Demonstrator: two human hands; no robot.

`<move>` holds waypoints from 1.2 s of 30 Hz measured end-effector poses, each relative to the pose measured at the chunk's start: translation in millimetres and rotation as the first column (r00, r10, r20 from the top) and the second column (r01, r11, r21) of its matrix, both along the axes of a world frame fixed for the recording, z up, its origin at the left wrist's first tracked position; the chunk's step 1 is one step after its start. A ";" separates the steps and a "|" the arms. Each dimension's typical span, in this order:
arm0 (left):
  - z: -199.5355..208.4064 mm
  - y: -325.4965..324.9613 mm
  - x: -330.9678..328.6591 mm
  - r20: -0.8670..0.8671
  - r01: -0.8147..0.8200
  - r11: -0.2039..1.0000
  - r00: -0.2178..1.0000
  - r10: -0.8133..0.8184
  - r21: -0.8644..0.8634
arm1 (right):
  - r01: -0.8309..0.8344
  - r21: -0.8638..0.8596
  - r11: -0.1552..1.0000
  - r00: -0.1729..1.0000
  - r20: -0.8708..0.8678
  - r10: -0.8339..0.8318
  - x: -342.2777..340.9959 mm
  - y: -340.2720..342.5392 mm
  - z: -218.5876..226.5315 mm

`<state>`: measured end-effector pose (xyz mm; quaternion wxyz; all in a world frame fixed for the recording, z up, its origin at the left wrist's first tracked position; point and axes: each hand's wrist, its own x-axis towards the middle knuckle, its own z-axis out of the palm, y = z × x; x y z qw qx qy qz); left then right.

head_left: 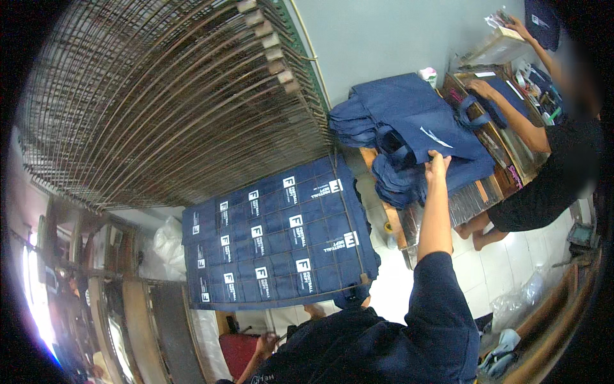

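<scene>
My right hand (437,165) reaches out to the table and pinches the near edge of a navy tote bag (419,131) with a small white print. That bag lies on a pile of navy bags (393,182), some with loop handles showing. Low down by my body, my left hand (266,345) hangs near a dark red surface, its fingers loosely apart and nothing visible in them. In front of me, a wire drying rack (192,109) has many raised wire trays. Navy fabric pieces (275,240) with white prints lie on its lowest tray.
At the right, a person in dark clothes (547,173) works over a wooden frame (495,137), one hand on dark fabric. The wooden table (409,233) carries the bag pile. Clear plastic (521,294) lies on the tiled floor at right; a white plastic bag (167,243) stands left.
</scene>
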<state>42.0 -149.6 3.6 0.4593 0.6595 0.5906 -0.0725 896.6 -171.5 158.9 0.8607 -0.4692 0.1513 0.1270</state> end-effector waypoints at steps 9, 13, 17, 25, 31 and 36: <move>130.3 77.6 296.3 0.463 -0.217 0.922 0.813 0.353 -0.321 | -0.568 -0.115 0.815 0.665 0.519 0.536 -159.9 -38.4 202.5; 150.0 78.2 389.2 0.499 0.015 0.710 0.722 0.479 -0.704 | -0.804 -0.374 0.461 0.227 0.524 0.821 -195.2 -50.5 235.9; 189.0 43.1 441.4 0.616 0.447 0.431 0.466 0.636 -0.784 | -0.920 -0.314 0.233 0.059 0.478 0.877 -218.2 -65.5 266.3; 271.7 97.6 447.0 0.723 0.325 0.663 0.108 0.682 -0.674 | -0.893 -0.333 0.304 0.165 0.386 0.908 -201.3 -76.7 248.6; 326.9 121.2 383.7 0.805 0.068 0.804 -0.021 0.593 -0.591 | -0.643 -0.649 0.407 0.451 0.108 0.886 -169.0 -84.5 147.8; 336.2 118.5 349.7 0.885 -0.094 0.881 -0.096 0.456 -0.464 | -0.760 -0.376 0.530 0.567 0.017 0.824 -216.2 -80.8 53.2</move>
